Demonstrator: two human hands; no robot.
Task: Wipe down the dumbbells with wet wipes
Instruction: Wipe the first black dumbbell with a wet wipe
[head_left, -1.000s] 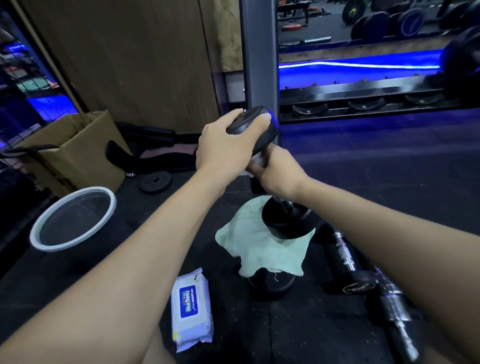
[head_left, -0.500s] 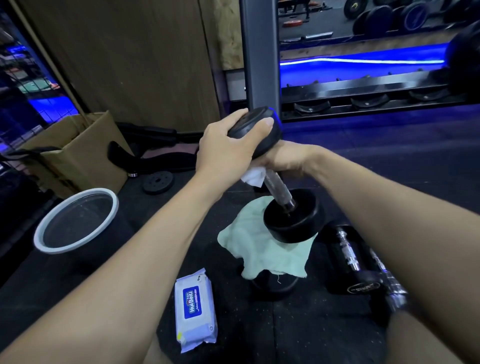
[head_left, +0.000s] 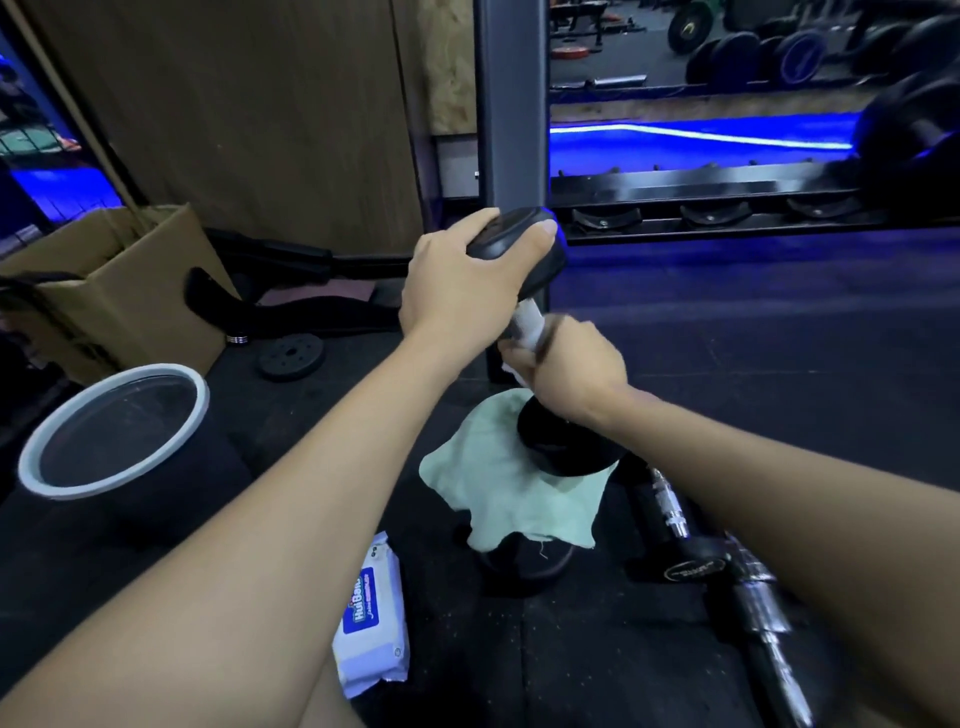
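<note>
Dark rubber gym floor (head_left: 779, 364), wood panel wall behind, blue light strip along rack (head_left: 727, 208) at right. Cardboard box (head_left: 104, 291) far left, contents not discernible. Bucket (head_left: 111, 431) beside it, white rim, inside dark. Wipes pack (head_left: 371, 631) lying flat on floor. Left hand (head_left: 467, 280) grasping top head of upright dumbbell (head_left: 524, 249). Green cloth (head_left: 498, 483) draped below it. Right hand (head_left: 571, 364) clenched round handle, white wipe (head_left: 530, 325) under fingers. Second dumbbell (head_left: 696, 566) lying on floor, right.
</note>
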